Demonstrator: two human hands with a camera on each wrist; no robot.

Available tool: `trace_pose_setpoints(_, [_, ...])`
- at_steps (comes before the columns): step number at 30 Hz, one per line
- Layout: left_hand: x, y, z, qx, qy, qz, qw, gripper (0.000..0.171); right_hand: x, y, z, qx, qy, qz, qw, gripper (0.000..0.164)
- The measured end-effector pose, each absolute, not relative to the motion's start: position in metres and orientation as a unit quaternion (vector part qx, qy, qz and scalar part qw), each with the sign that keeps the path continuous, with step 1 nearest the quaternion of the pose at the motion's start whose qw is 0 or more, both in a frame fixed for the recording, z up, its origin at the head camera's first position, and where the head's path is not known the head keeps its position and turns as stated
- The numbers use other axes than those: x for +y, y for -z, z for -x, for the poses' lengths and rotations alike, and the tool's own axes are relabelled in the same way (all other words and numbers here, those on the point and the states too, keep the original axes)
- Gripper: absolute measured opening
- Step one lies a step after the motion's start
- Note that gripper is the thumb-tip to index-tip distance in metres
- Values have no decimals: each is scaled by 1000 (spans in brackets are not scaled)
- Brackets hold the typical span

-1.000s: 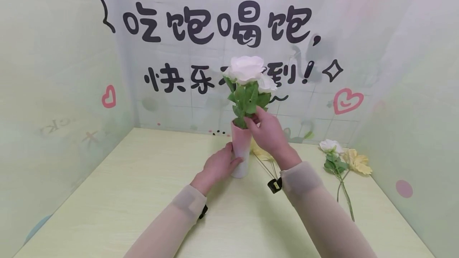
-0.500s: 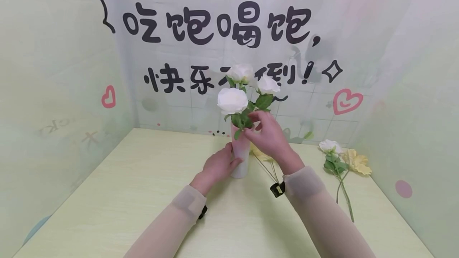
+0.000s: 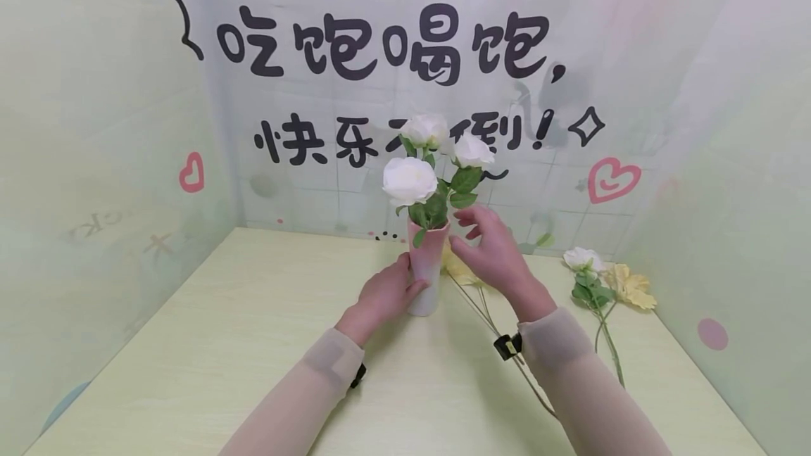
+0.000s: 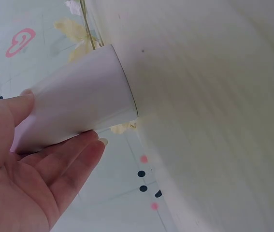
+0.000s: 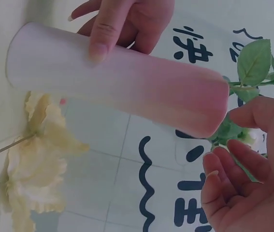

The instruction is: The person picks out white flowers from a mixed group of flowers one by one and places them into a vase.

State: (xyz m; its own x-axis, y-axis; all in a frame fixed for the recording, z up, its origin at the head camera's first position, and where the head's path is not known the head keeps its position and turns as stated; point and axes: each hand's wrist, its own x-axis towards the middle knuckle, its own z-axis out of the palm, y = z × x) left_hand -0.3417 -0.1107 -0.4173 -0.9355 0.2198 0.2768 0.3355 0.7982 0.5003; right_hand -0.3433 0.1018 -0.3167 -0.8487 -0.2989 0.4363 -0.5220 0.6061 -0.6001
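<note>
A pink-to-white vase stands upright on the table, with three white roses and their green leaves rising from its mouth. My left hand holds the vase low down, thumb on the near side and fingers round the other, as the left wrist view also shows. Just right of the rim is my right hand, its fingers loosely bent and nothing between them. In the right wrist view its fingertips lie near the vase mouth, apart from the stems.
Yellow flowers with long thin stems lie behind the vase, partly hidden by my right arm. Farther right on the table lie another white rose and a yellow flower. Printed cloth walls close in the back and sides.
One white rose has dropped down into the vase and leans forward left. My right hand has let go of it and drawn back right. The left hand stays on the vase.
</note>
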Motion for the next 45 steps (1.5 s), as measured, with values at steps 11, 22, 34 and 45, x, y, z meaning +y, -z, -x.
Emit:
trace_pose_setpoints(11, [-112, 419, 342, -940, 286, 151, 107, 62, 130, 346, 344, -896, -360, -218, 142, 46])
trace_pose_setpoints(22, [-117, 451, 371, -940, 262, 172, 137, 69, 161, 376, 348, -907, -350, -196, 129, 44])
trace_pose_setpoints(34, [-110, 419, 343, -945, 272, 148, 104, 63, 192, 400, 345, -918, -338, -170, 116, 42])
trace_pose_setpoints(45, [-113, 426, 354, -938, 293, 160, 97, 70, 217, 418, 353, -929, -327, -141, 105, 44])
